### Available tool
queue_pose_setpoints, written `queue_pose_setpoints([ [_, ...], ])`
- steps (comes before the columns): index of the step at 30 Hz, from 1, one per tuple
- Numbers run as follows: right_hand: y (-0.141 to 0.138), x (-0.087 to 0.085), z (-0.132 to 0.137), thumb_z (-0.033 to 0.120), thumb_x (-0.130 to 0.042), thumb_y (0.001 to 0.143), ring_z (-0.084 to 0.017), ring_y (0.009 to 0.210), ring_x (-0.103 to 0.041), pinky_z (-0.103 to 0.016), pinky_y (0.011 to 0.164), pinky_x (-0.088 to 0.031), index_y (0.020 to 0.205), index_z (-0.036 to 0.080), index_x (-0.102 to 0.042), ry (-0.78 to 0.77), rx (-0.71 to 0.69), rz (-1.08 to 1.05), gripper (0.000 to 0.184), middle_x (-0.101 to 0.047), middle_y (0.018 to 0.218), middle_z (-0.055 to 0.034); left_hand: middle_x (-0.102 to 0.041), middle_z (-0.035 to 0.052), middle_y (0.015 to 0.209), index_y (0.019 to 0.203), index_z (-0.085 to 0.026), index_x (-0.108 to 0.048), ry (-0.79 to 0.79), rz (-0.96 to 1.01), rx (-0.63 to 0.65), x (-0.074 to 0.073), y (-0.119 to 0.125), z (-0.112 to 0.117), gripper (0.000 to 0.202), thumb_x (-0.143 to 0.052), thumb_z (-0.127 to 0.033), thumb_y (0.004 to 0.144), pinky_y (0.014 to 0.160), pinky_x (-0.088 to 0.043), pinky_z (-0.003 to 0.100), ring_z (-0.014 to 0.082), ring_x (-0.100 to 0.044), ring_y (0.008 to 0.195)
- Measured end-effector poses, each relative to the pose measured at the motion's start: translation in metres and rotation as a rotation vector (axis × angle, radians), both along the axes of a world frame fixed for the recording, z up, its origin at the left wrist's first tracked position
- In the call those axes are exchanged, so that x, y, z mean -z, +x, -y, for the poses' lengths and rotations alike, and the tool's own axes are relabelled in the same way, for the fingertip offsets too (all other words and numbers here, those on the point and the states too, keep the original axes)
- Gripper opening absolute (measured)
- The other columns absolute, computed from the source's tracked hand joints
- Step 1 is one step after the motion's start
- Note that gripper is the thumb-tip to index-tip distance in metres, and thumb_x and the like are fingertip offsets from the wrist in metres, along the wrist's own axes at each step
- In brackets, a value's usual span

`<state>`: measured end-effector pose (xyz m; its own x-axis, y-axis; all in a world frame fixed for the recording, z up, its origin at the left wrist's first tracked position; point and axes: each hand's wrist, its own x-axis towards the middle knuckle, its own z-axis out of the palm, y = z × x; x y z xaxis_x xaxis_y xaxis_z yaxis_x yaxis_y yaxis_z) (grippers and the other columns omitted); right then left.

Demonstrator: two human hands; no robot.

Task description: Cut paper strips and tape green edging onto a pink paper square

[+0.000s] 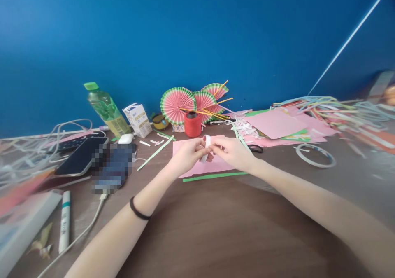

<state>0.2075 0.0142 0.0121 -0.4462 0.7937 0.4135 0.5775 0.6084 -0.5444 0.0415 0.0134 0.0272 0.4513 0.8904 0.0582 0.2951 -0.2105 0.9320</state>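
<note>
My left hand (187, 154) and my right hand (233, 151) meet over a pink paper sheet (197, 167) on the brown table (216, 224). Both pinch a small white strip (206, 147) held upright between the fingertips. A green paper strip (214, 176) lies along the near edge of the pink sheet. A black band sits on my left wrist.
Behind stand a red thread spool (193, 124), watermelon paper fans (178, 104), a green-capped bottle (106, 110), a small carton (138, 119). Phones (82, 156), cables and a white marker (64, 221) lie left. Pink sheets (276, 123), paper strips, a tape ring (315, 155) lie right.
</note>
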Motion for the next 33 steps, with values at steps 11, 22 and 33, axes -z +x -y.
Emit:
queue_pose_setpoints([
  [11,0.045,0.011,-0.043,0.023,-0.039,0.084,-0.018,0.072,-0.055,-0.027,0.063,-0.036,0.079,0.019,-0.059,0.097,0.374,0.083,0.021,-0.063,0.076,-0.0045,-0.069,0.0139,0.087,0.089,-0.011,-0.055,-0.332,0.390,0.023,0.009,-0.011,-0.013,0.016,-0.054,-0.025,0.081,0.078,-0.050,0.040,0.0195,-0.066,0.075],
  [22,0.072,0.026,-0.064,0.013,-0.039,0.081,-0.024,0.092,-0.055,-0.032,0.078,-0.040,0.087,0.015,-0.067,0.223,0.493,0.318,0.028,-0.063,0.097,-0.0114,-0.065,0.0156,0.105,0.102,-0.011,-0.053,-0.498,0.569,0.042,0.006,-0.014,-0.018,0.027,-0.050,-0.005,0.076,0.093,-0.045,0.037,0.0211,-0.064,0.094],
  [33,0.055,0.017,-0.054,0.019,-0.048,0.077,-0.019,0.076,-0.059,-0.033,0.070,-0.044,0.090,0.018,-0.064,-0.013,0.332,-0.025,0.020,-0.065,0.096,-0.0078,-0.062,0.0133,0.113,0.099,-0.009,-0.058,-0.547,0.696,-0.083,0.009,-0.013,-0.021,0.023,-0.048,-0.007,0.079,0.097,-0.043,0.032,0.0199,-0.058,0.106],
])
